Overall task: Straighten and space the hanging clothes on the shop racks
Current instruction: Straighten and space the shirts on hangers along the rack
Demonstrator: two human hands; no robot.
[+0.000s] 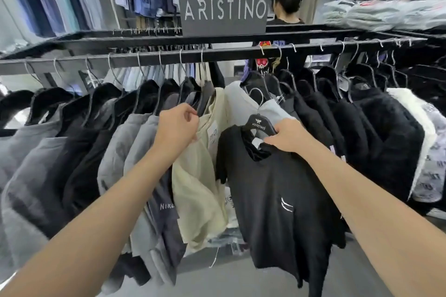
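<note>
Two garments are gripped: a cream shirt (193, 176) by the closed left hand (177, 125), a black shirt (277, 200) (on its hanger (258, 125), off the rail (169, 54)) by the closed right hand (288, 136).

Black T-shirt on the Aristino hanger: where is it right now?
In the head view, right of centre: the black T-shirt is off the rail, held by the right hand, beside the cream shirt.

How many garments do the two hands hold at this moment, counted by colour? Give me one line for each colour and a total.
Cream: 1, the cream shirt gripped by the left hand.
Black: 1, the black T-shirt on the hanger that the right hand grips.
Total: 2
</note>
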